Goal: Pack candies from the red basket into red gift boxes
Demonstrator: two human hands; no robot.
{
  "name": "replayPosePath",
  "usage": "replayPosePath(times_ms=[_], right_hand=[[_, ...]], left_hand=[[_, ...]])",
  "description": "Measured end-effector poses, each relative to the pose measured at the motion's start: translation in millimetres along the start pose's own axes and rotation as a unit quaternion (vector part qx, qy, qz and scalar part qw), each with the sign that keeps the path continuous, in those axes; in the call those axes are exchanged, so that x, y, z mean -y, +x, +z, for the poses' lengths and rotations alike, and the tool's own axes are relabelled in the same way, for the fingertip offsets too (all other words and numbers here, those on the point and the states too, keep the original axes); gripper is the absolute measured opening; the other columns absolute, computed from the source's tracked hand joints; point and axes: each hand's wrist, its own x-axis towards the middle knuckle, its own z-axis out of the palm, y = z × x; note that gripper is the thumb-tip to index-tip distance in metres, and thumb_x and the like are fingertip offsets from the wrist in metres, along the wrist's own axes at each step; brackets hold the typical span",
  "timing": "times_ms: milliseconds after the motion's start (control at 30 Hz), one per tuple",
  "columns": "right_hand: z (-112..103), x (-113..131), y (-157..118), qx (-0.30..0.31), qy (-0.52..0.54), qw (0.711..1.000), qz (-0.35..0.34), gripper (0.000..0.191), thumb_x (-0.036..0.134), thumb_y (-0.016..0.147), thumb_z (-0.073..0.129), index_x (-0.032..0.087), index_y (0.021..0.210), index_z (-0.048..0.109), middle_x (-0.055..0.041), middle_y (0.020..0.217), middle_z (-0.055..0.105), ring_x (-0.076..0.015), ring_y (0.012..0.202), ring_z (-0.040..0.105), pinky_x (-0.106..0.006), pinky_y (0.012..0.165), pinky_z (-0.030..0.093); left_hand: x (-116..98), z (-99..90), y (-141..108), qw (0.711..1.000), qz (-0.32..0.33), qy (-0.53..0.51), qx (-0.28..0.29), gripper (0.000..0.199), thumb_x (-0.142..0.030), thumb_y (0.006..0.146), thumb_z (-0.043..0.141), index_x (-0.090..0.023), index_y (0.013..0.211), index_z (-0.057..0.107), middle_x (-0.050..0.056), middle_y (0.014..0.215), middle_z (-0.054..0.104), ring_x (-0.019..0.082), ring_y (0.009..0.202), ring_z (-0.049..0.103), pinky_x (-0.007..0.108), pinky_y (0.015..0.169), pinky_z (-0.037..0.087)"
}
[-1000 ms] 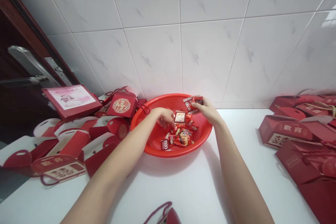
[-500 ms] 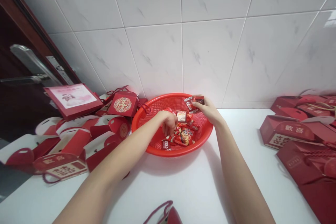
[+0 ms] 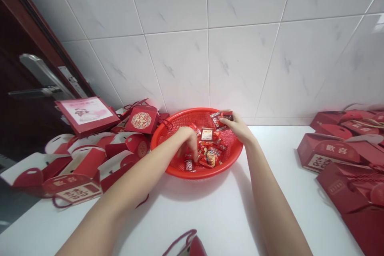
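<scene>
A red plastic colander (image 3: 160, 138) stands on the white table and holds several wrapped sweets (image 3: 212, 157) in red and brown packets. My left hand (image 3: 189, 144) reaches down inside it, fingers bent and apart above the sweets beside a small dark red packet (image 3: 189, 165); its fingertips are partly hidden. At the colander's back right rim, my right hand (image 3: 238, 126) is closed on wrapped sweets (image 3: 216, 120), thumb on top. A packet with a pale label (image 3: 207, 134) lies between my two hands.
Red gift boxes, several open (image 3: 85, 164), crowd the left of the table (image 3: 192, 212). More red boxes (image 3: 330, 152) stand on the right. A box with a cord handle (image 3: 196, 247) shows at the near edge. Behind is a tiled wall (image 3: 240, 68); a dark door (image 3: 24, 116) is at left.
My left hand has shifted slightly left and lower in the colander, its fingers spreading apart and uncovering the pale-labelled packet. My right hand keeps its hold on the sweets at the rim.
</scene>
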Motion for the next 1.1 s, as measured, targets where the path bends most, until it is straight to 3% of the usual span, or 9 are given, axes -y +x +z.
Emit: replayPosePath(times_ms=[67, 167, 300, 467, 633, 867, 1000, 1100], right_hand=[[1, -1, 0, 0.006, 0.007, 1.0, -0.002, 0.022, 0.024, 0.074, 0.067, 0.021, 0.095, 0.06, 0.0005, 0.079, 0.064, -0.017, 0.078, 0.065, -0.031, 0.067, 0.057], [1, -3, 2, 0.019, 0.013, 1.0, -0.009, 0.023, 0.025, 0.074, 0.066, 0.02, 0.096, 0.06, 0.0009, 0.079, 0.065, -0.0163, 0.075, 0.065, -0.031, 0.066, 0.056], [1, -5, 3, 0.02, 0.014, 1.0, -0.014, 0.025, 0.025, 0.074, 0.065, 0.019, 0.098, 0.059, 0.001, 0.08, 0.065, -0.016, 0.075, 0.065, -0.031, 0.067, 0.056], [0, -5, 4, 0.016, 0.026, 1.0, -0.01, 0.024, 0.024, 0.073, 0.066, 0.02, 0.096, 0.059, -0.0001, 0.083, 0.065, -0.0172, 0.08, 0.065, -0.031, 0.069, 0.056], [-1, -3, 3, 0.046, 0.034, 0.998, -0.009, 0.023, 0.025, 0.072, 0.067, 0.02, 0.092, 0.057, 0.0001, 0.084, 0.064, -0.0172, 0.081, 0.065, -0.034, 0.074, 0.056], [-1, -2, 3, 0.046, 0.02, 0.999, -0.018, 0.024, 0.026, 0.071, 0.067, 0.02, 0.093, 0.057, -0.0005, 0.087, 0.063, -0.0177, 0.083, 0.064, -0.036, 0.077, 0.055], [1, -1, 3, 0.035, 0.012, 0.999, 0.001, 0.025, 0.026, 0.072, 0.066, 0.02, 0.094, 0.056, -0.0009, 0.085, 0.065, -0.0189, 0.084, 0.065, -0.037, 0.076, 0.055], [1, -1, 2, 0.036, 0.006, 0.999, 0.001, 0.025, 0.026, 0.071, 0.066, 0.02, 0.094, 0.056, -0.0007, 0.084, 0.064, -0.0188, 0.083, 0.065, -0.037, 0.076, 0.055]], left_hand=[[-3, 7.2, 3, 0.998, -0.045, 0.044, 0.031, 0.051, -0.047, 0.03, 0.096, -0.019, 0.063, 0.068, 0.013, 0.059, 0.07, 0.036, 0.062, 0.069, 0.042, 0.053, 0.057], [-5, 16.0, 7, 0.994, -0.015, 0.094, 0.053, 0.05, -0.045, 0.033, 0.095, -0.021, 0.07, 0.072, 0.012, 0.06, 0.071, 0.034, 0.061, 0.069, 0.042, 0.054, 0.057], [-4, 22.0, 5, 0.998, 0.041, 0.031, 0.033, 0.05, -0.029, 0.035, 0.095, -0.02, 0.079, 0.074, 0.012, 0.07, 0.074, 0.035, 0.066, 0.071, 0.043, 0.056, 0.058], [-3, 23.9, -3, 0.999, 0.05, -0.004, 0.007, 0.036, -0.023, 0.041, 0.091, -0.018, 0.068, 0.068, 0.014, 0.07, 0.073, 0.037, 0.071, 0.071, 0.045, 0.056, 0.057], [0, 21.0, -11, 0.997, 0.073, -0.023, -0.01, 0.041, -0.014, 0.038, 0.088, -0.02, 0.058, 0.053, 0.006, 0.061, 0.07, 0.03, 0.067, 0.07, 0.039, 0.058, 0.057], [10, 11.1, -29, 0.961, 0.204, -0.121, -0.143, 0.03, -0.012, 0.047, 0.069, -0.02, 0.075, 0.061, -0.003, 0.062, 0.067, 0.018, 0.062, 0.064, 0.027, 0.06, 0.052], [13, 7.6, -34, 0.945, 0.216, -0.112, -0.22, 0.028, -0.015, 0.051, 0.063, -0.019, 0.078, 0.064, -0.003, 0.065, 0.065, 0.016, 0.062, 0.06, 0.023, 0.054, 0.046], [12, 8.0, -34, 0.946, 0.201, -0.057, -0.247, 0.022, -0.014, 0.054, 0.058, -0.018, 0.074, 0.066, -0.002, 0.065, 0.065, 0.016, 0.063, 0.059, 0.022, 0.054, 0.044]])
